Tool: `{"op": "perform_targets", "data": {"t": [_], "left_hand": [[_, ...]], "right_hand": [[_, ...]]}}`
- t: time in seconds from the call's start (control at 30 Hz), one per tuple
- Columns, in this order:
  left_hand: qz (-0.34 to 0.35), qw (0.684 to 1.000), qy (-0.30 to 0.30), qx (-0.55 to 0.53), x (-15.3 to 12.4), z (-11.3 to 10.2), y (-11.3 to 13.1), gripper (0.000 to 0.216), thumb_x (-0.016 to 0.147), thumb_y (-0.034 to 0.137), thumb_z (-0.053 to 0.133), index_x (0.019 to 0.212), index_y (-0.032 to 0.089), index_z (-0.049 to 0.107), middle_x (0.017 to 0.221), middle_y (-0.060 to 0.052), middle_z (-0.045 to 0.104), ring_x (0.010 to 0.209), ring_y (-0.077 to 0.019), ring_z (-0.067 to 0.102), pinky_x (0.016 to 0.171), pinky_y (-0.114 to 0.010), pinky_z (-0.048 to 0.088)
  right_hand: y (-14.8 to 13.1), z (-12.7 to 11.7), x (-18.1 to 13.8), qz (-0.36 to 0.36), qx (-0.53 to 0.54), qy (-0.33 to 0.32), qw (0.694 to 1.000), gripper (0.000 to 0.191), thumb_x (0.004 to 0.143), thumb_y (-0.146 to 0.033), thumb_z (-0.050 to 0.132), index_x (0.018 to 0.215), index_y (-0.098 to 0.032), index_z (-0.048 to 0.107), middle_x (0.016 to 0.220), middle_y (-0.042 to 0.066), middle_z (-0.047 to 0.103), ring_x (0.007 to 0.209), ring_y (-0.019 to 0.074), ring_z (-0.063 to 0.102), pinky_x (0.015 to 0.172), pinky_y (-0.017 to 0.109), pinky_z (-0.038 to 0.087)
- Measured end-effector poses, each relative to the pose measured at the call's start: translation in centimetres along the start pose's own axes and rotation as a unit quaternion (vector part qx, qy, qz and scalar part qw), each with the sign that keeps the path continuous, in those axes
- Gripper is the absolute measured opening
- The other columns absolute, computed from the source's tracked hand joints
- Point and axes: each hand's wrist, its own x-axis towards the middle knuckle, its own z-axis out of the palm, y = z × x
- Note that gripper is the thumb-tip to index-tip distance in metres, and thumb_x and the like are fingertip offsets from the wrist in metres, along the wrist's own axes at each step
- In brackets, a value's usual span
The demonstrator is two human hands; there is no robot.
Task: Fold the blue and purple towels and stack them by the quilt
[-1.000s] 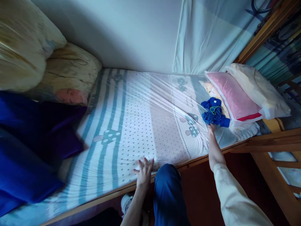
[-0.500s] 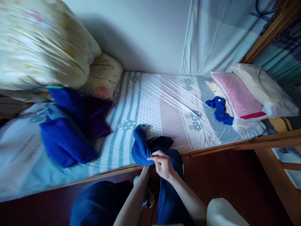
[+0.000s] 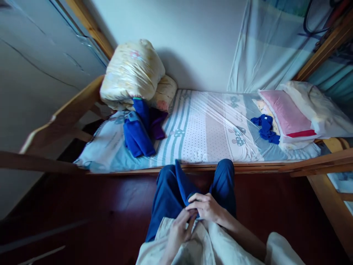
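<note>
A long, tapering piece of blue cloth [image 3: 183,182], sock-like in outline, lies over my lap between my knees. Its upper tip rests near my left knee, and a dark band shows at the end near my fingers. My right hand [image 3: 206,206] pinches that end, palm down. My left hand [image 3: 180,225] is just below it, fingers bent and meeting the right fingertips at the cloth; what lies under them is partly hidden. Ahead on the bed [image 3: 204,147] are blue folded clothes [image 3: 138,138], with a purple cloth [image 3: 157,125] beside them.
A bulky yellow quilt [image 3: 132,73] stands at the bed's left end. Toward the right are a crumpled blue garment [image 3: 266,127], a pink pillow [image 3: 285,112] and a pale pillow [image 3: 317,106]. A wooden rail [image 3: 325,162] runs along the right front, above the dark red floor [image 3: 116,206].
My hands have drawn the blue cloth back from the bed's edge to my lap. I have moved back from the bed, so more of its left end shows.
</note>
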Motion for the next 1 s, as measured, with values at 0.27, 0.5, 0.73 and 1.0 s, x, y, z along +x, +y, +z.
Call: {"op": "perform_targets", "data": {"t": [0.27, 0.5, 0.73, 1.0], "left_hand": [[0.059, 0.958, 0.245, -0.137, 2.3, -6.6, 5.1, 0.029, 0.092, 0.047, 0.062, 0.103, 0.02, 0.064, 0.107, -0.012, 0.068, 0.112, -0.0248, 0.064, 0.098, -0.041, 0.054], [0.194, 0.945, -0.163, -0.207, 7.0, -12.7, 6.8, 0.045, 0.088, 0.051, 0.067, 0.114, 0.014, 0.062, 0.083, -0.002, 0.07, 0.069, -0.0123, 0.061, 0.065, -0.023, 0.047], [0.207, 0.971, -0.099, -0.064, 7.8, -16.4, 5.3, 0.033, 0.098, 0.043, 0.053, 0.095, 0.014, 0.068, 0.086, -0.004, 0.071, 0.075, -0.0123, 0.063, 0.07, -0.021, 0.046], [0.162, 0.973, 0.114, 0.115, 5.1, -20.7, 1.3, 0.027, 0.099, 0.032, 0.045, 0.098, 0.016, 0.067, 0.091, -0.005, 0.067, 0.08, -0.0144, 0.063, 0.077, -0.024, 0.05]], "right_hand": [[-6.6, -6.4, 0.6, 0.04, 0.104, 0.076, 0.991, 0.024, 0.099, -0.026, 0.055, 0.098, -0.02, 0.078, 0.095, 0.008, 0.077, 0.087, 0.0177, 0.072, 0.084, 0.031, 0.059], [-10.2, -10.6, -0.6, 0.061, 0.098, 0.078, 0.99, 0.018, 0.094, -0.031, 0.065, 0.088, -0.02, 0.078, 0.085, 0.004, 0.077, 0.078, 0.0158, 0.072, 0.074, 0.025, 0.056], [-10.8, -14.6, 0.4, 0.126, 0.111, 0.111, 0.98, 0.027, 0.085, -0.044, 0.076, 0.091, -0.018, 0.076, 0.086, 0.006, 0.075, 0.075, 0.0164, 0.072, 0.071, 0.027, 0.06], [-10.7, -18.2, 2.4, 0.182, 0.118, 0.055, 0.975, 0.065, 0.053, -0.048, 0.096, 0.104, -0.014, 0.074, 0.077, 0.0, 0.067, 0.052, 0.0064, 0.055, 0.046, 0.016, 0.044]]}}
